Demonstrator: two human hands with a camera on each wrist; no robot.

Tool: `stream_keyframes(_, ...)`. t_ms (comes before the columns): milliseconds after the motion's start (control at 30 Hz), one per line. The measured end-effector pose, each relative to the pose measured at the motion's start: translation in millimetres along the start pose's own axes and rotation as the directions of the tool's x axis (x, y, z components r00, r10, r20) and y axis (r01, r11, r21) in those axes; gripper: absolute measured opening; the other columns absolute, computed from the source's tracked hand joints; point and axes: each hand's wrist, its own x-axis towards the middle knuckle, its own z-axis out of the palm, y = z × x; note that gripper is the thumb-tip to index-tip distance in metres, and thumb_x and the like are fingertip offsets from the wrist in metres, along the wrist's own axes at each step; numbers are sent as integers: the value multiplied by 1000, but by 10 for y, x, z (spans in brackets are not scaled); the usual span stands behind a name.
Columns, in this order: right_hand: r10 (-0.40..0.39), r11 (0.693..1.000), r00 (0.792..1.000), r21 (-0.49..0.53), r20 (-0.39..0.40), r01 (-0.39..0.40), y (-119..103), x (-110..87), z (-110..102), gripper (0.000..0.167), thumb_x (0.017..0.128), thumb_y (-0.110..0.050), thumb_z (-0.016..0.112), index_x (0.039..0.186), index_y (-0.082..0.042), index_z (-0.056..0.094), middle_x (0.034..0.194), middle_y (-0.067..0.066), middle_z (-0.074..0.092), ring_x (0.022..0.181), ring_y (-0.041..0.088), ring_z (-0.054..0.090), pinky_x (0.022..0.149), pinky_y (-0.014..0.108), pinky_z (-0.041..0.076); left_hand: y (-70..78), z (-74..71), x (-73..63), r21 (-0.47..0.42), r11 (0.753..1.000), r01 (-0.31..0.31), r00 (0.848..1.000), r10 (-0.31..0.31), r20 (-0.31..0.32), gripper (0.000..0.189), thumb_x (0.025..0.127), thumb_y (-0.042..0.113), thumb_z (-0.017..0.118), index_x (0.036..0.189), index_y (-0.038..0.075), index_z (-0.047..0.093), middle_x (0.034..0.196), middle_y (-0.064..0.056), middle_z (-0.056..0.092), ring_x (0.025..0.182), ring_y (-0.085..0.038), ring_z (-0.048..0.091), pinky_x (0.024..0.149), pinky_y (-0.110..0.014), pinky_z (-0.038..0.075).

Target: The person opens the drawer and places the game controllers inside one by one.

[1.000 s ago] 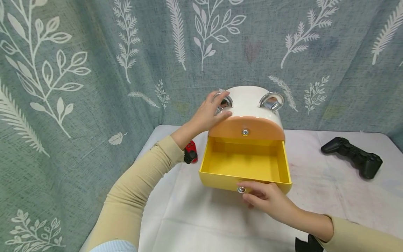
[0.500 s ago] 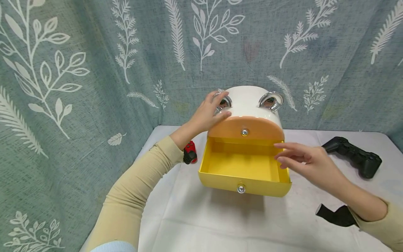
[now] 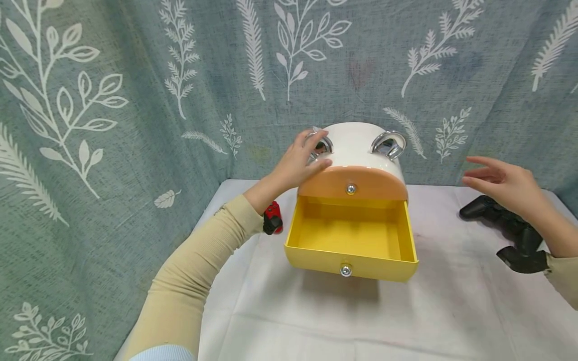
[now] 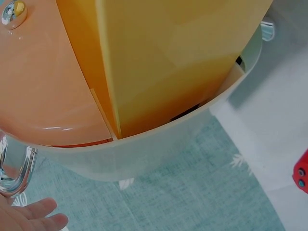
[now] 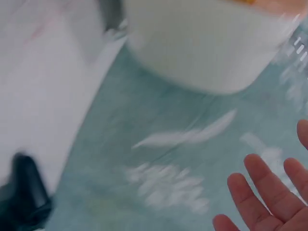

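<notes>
The yellow drawer [image 3: 384, 269] sticks far out of the white box [image 3: 354, 143], so a hard push down on it might tip the box. The left hand [image 3: 300, 159] rests on the box by a silver ring [image 4: 30, 166], fingers spread. The right hand [image 3: 510, 185] hangs over the black game controller [image 3: 500, 219], fingers loose, holding nothing; dipping too low could bump it. A red controller [image 4: 303, 166] lies left of the box. White cloth [image 3: 253, 321] covers the table; a leafy blue-green curtain [image 3: 135, 165] hangs behind.

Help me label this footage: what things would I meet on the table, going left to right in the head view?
Red controller → white cabinet with its yellow drawer pulled out → black controller.
</notes>
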Motion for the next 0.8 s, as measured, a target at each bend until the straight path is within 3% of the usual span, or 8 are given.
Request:
stream_keyframes(33,27,1000,1000,4,6,-27,91,24,5,65,92,-39,51,142,-3,30,120,35,49,105,46,49,78,62,37,-2,1,1,1,1000,-2,1000,2,-1,66,91,46,50,146,29,19,151,-10,10,131,-36,27,102,-55,27)
stream_keyframes(67,51,999,999,3,-3,-51,288,71,36,66,91,-44,50,145,-12,29,124,23,54,104,35,53,74,61,37,-3,2,2,3,1000,-4,1000,4,-3,66,91,46,50,146,28,19,151,-10,10,131,-36,28,102,-55,27)
stream_keyframes(100,78,997,997,13,10,-78,473,126,56,68,91,-45,50,146,-13,25,127,24,51,109,40,49,76,64,35,-4,2,3,4,1000,-7,1000,7,-4,66,91,46,50,146,28,19,150,-10,11,131,-36,28,102,-55,27)
stream_keyframes(267,184,983,982,-2,-35,-184,1813,450,338,74,86,-58,48,146,-36,12,138,16,44,118,38,44,78,66,33,-5,-4,1,5,1000,-8,1000,8,-2,66,91,46,50,146,28,19,150,-11,11,131,-36,28,102,-55,28)
stream_keyframes(333,216,976,976,-10,-31,-216,2110,495,409,78,85,-60,46,148,-32,9,137,28,36,120,50,34,82,67,31,-3,-7,1,6,1000,-7,1000,7,-1,66,91,46,50,147,28,19,150,-12,12,131,-36,28,102,-54,28)
stream_keyframes(433,242,970,970,-10,3,-242,2215,451,409,82,86,-59,44,149,-21,7,137,34,32,120,54,28,83,70,28,-2,-8,1,9,1000,-1,1000,1,-2,66,91,47,50,146,29,19,150,-10,11,131,-36,29,102,-54,28)
stream_keyframes(633,273,962,959,-28,78,-271,1891,166,318,82,92,-51,41,146,-1,5,138,39,19,124,58,13,88,71,21,-4,-6,4,12,1000,2,1000,-2,4,67,90,48,50,146,29,19,150,-10,11,131,-37,28,102,-55,28)
stream_keyframes(800,396,917,915,-88,83,-389,1731,-26,310,84,92,-52,40,142,6,5,140,39,4,124,59,10,94,70,16,-1,-7,1,12,1000,6,1000,-6,5,67,90,48,50,146,29,19,150,-11,11,130,-37,29,101,-55,29)
